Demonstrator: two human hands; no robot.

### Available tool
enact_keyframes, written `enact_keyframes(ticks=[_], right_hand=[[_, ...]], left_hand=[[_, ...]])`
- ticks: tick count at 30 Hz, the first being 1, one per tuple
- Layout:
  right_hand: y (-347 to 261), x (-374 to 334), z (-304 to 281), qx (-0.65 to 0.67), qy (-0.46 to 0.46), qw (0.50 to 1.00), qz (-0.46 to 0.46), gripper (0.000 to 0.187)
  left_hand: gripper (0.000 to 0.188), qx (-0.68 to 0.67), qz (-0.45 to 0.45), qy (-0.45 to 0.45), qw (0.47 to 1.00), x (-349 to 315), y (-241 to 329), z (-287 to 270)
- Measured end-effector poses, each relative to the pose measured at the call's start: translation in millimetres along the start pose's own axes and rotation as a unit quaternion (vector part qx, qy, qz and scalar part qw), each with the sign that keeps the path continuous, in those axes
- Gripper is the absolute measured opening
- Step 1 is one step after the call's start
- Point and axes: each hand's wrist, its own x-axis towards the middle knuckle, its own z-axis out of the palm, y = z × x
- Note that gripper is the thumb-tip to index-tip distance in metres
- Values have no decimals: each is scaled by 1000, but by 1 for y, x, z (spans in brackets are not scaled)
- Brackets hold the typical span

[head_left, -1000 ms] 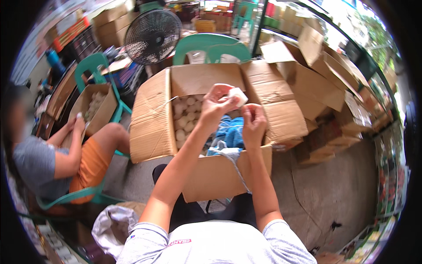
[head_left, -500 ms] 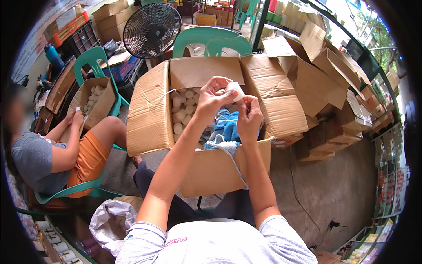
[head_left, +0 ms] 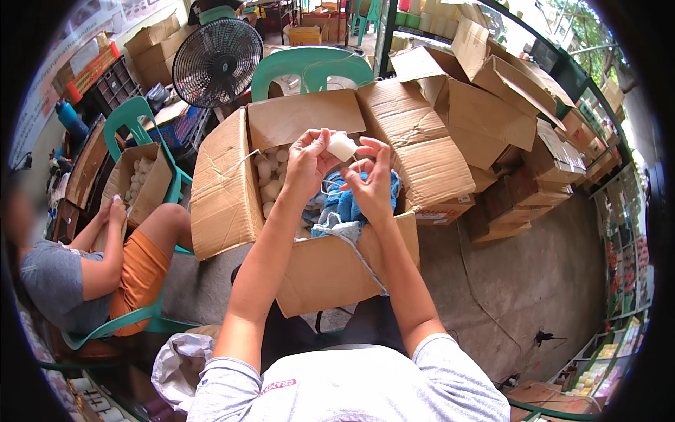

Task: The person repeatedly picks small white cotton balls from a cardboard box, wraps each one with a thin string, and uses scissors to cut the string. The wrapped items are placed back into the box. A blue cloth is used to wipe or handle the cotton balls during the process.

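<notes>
A small white candle (head_left: 342, 146), short and cylindrical, is held between the thumb and fingers of my left hand (head_left: 307, 163). Beside it my right hand (head_left: 373, 181) has its fingers parted and bent, the upper fingertips close to the candle's right side; whether they touch it I cannot tell. Both hands are over an open cardboard box (head_left: 344, 281). Inside, many round white pieces (head_left: 269, 184) lie at the left, partly hidden by my left forearm. A blue cloth (head_left: 355, 204) with a greyish edge sits under my right hand, a pale cord trailing over the box's front.
At the left a seated person (head_left: 77, 274) handles something small by another box (head_left: 151, 186) of white pieces. A black fan (head_left: 218, 62) and green chair (head_left: 313, 67) stand behind my box. Cardboard boxes (head_left: 485, 119) pile up at the right; a white sack (head_left: 181, 369) sits lower left.
My right hand's fingers have spread and come away from the candle, where they were pinched close against it. My left hand still holds it. The whole view has shifted slightly.
</notes>
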Motion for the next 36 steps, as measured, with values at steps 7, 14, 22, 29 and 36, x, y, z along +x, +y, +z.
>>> enact_keyframes(ticks=[7, 14, 22, 29, 36], right_hand=[[-4, 15, -19, -7, -136, 989, 62, 35], [-108, 54, -69, -8, -313, 949, 36, 21], [-101, 86, -179, -39, -193, 980, -16, 53], [-94, 105, -257, -49, -5, 999, 10, 37], [-75, 97, -42, -221, -213, 951, -23, 37]], left_hand=[[4, -9, 73, 66, 995, -9, 40, 16], [8, 73, 407, -23, 910, -89, 299, -69], [8, 341, 619, 288, 646, -305, 437, -219], [19, 587, 596, 521, 172, -341, 446, -247], [22, 526, 272, 172, 787, -107, 242, -43]])
